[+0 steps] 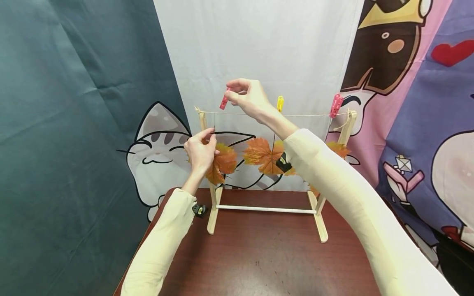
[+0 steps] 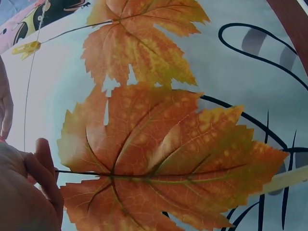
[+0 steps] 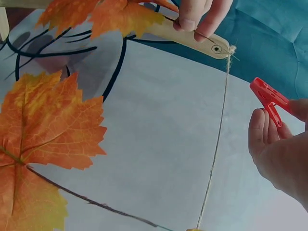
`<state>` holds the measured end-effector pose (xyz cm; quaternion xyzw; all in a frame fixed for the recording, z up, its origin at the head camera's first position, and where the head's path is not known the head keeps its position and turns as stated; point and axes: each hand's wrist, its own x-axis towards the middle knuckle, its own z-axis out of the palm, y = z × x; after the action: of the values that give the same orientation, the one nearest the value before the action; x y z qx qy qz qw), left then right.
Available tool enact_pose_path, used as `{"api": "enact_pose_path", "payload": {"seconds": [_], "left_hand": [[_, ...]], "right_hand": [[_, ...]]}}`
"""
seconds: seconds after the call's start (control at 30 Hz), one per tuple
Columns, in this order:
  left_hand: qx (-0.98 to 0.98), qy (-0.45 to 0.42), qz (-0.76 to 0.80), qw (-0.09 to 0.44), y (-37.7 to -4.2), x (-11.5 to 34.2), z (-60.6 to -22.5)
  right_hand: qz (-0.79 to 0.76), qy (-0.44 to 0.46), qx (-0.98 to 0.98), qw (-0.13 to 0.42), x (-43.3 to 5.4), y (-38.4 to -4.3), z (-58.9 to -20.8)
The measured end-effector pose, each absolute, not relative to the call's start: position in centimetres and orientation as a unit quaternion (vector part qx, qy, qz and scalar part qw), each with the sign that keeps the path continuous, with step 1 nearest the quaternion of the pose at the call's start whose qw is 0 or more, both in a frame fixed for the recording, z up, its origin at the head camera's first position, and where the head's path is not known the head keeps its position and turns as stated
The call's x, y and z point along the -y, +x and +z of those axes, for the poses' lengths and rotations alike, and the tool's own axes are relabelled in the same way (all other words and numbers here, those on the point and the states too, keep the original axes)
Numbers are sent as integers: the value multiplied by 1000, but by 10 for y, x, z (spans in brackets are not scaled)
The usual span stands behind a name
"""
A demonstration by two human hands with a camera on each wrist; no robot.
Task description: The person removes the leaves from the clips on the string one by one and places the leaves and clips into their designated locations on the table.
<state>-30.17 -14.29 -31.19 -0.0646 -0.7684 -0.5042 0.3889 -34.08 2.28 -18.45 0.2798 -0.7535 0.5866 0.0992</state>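
My left hand [image 1: 200, 151] pinches the thin dark stem of an orange maple leaf [image 2: 159, 159] between thumb and fingertips, just below the left end of the string [image 3: 219, 139]. The leaf spreads below and beside that hand, with the stem pointing up. My right hand [image 1: 249, 98] is raised above the string. Between its thumb and fingers it holds a red clothespin [image 3: 264, 96], tilted downward and apart from the string. In the right wrist view, the left fingers [image 3: 190, 17] are on the stem close to the knotted string end.
A wooden stand [image 1: 212, 218] with a white crossbar [image 1: 266, 209] carries the string over the brown table [image 1: 266, 255]. A yellow clothespin [image 1: 280, 104] holds a second leaf [image 1: 261, 155]. At right, a pink clothespin [image 1: 336, 106] holds another leaf [image 1: 338, 149]. Printed curtains hang behind.
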Motion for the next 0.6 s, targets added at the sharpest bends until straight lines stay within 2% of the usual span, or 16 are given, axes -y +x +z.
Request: {"api": "enact_pose_path", "payload": {"seconds": [0.3,0.6], "left_hand": [[783,-97,-458,410,-293,151,-317],[793,-96,-448,402,-282,157,-325]], "right_hand": [[596,272,749,99,-37,-332,-188],[615,263,737,92,-52,-324,-196]]}}
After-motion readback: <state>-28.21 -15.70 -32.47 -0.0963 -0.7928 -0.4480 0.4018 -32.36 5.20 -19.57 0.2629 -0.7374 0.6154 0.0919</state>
